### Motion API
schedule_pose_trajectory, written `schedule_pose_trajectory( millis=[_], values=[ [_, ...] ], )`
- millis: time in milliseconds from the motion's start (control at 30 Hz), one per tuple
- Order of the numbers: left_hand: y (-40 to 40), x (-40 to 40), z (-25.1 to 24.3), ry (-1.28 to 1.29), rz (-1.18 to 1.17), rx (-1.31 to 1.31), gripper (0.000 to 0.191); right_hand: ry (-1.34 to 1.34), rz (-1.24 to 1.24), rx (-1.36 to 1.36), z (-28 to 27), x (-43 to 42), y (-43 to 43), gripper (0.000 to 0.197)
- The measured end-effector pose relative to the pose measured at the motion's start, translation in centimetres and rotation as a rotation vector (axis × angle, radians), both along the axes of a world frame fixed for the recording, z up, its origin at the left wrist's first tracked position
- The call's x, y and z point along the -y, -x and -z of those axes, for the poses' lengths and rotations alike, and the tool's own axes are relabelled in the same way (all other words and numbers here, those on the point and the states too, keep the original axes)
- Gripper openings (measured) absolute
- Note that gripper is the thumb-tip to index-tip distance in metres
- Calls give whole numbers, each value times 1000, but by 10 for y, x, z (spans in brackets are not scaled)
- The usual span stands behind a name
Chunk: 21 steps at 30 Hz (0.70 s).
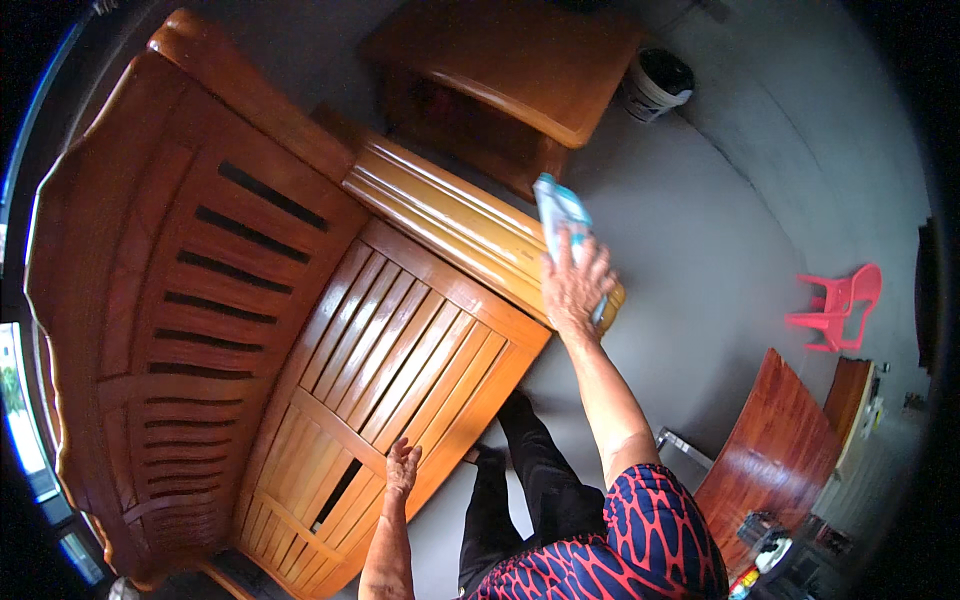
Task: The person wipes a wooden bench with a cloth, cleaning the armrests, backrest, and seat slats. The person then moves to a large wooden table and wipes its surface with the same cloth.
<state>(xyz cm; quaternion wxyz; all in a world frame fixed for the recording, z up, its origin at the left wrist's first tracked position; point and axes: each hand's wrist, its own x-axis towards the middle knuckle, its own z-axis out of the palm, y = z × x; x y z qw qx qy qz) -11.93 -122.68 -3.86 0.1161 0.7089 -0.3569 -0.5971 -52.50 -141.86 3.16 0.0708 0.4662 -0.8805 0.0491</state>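
My right hand [577, 289] presses a light blue and white cloth [561, 210] on the outer end of the bench's wooden armrest [457, 225]. Its fingers are spread over the cloth, and part of the cloth reaches past them. Over the slatted wooden seat [405, 352] is my left hand [403, 466], fingers loosely bent with nothing in them; whether it touches the slats I cannot tell. The bench's tall slotted backrest [135, 300] rises at the left.
A wooden side table [517, 60] stands beyond the armrest, with a white bucket [656, 86] beside it. On the grey floor at the right is a pink plastic chair [844, 311]. A reddish wooden table [776, 450] with several items stands at the lower right.
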Motion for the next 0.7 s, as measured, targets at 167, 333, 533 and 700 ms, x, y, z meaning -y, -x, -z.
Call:
schedule_pose_trajectory(
  millis=[167, 333, 533, 700],
  values=[
    [-37, -49, -5, 70, 78, 76, 50, 252, 751, 704, 6, -58, 19, 60],
    [-50, -76, -2, 14, 151, 84, 53, 646, 858, 1131, 44, -100, 8, 65],
    [-40, -37, -52, 27, 173, 27, 53, 227, 397, 1160, 61, -139, 9, 50],
    [-98, -40, -50, 122, -14, 75, 55, 205, -38, 550, -69, -49, -61, 34]
  ],
)
